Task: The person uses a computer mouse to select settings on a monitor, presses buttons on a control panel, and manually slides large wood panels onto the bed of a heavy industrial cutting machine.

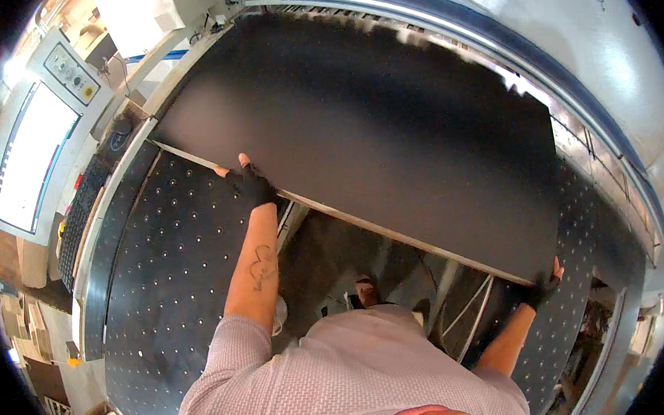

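A large dark board [374, 152] with a pale near edge lies across the machine in front of me. My left hand [253, 185], in a black fingerless glove, holds its near edge left of the middle. One digit rests on the top face there, and another lies along the edge. At the near right corner, my right hand [541, 290], gloved the same way, grips the board with its fingertips up beside the right side. The undersides of both grips are hidden.
Dark tables studded with small round dots, a left one [174, 240] and a right one [576, 215], flank a gap at my body. A metal beam [450, 29] spans the far side. At left stand a screen [36, 157], a keyboard [82, 219] and a button panel [71, 73].
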A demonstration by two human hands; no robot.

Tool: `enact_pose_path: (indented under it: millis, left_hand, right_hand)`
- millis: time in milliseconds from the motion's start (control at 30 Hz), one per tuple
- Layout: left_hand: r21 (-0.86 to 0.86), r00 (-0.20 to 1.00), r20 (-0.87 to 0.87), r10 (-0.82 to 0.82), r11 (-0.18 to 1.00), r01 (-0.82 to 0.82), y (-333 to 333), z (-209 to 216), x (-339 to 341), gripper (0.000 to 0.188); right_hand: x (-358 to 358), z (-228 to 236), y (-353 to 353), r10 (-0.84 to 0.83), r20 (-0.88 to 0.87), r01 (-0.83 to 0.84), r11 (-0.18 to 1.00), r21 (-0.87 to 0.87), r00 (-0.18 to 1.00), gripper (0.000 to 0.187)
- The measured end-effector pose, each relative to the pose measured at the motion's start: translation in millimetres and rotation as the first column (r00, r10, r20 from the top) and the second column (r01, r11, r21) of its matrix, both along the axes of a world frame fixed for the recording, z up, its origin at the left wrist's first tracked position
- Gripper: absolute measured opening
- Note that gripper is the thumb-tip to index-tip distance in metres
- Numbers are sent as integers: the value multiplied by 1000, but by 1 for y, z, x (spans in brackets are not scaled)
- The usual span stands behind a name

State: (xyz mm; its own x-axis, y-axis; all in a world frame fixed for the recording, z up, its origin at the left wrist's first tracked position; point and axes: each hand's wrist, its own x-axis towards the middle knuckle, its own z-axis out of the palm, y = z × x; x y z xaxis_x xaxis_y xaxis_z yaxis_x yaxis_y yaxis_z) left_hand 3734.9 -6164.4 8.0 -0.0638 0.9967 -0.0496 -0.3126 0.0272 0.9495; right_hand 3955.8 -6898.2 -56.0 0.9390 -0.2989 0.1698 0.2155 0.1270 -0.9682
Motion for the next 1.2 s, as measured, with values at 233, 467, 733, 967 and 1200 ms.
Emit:
enact_pose_path:
  millis: [233, 467, 733, 967, 1200]
  left_hand:
    - [88, 989, -144, -35, 995, 48, 47, -21, 36, 92]
    - [128, 998, -55, -30, 991, 37, 69, -31, 102, 93]
    - [8, 982, -189, -24, 1000, 26, 63, 2, 184, 95]
    - [46, 999, -32, -28, 999, 29, 109, -36, 233, 95]
    - [122, 987, -155, 37, 992, -18, 95, -28, 251, 100]
  right_hand:
    - [13, 1, 26, -107, 108, 144, 881, -451, 988, 50]
    - [76, -4, 34, 73, 202, 6, 930, -366, 977, 43]
    - [151, -8, 41, -52, 282, 228, 734, -640, 958, 42]
    - [219, -7, 52, -50, 232, 220, 550, -805, 972, 51]
    - [224, -8, 44, 7, 322, 216, 728, -650, 947, 59]
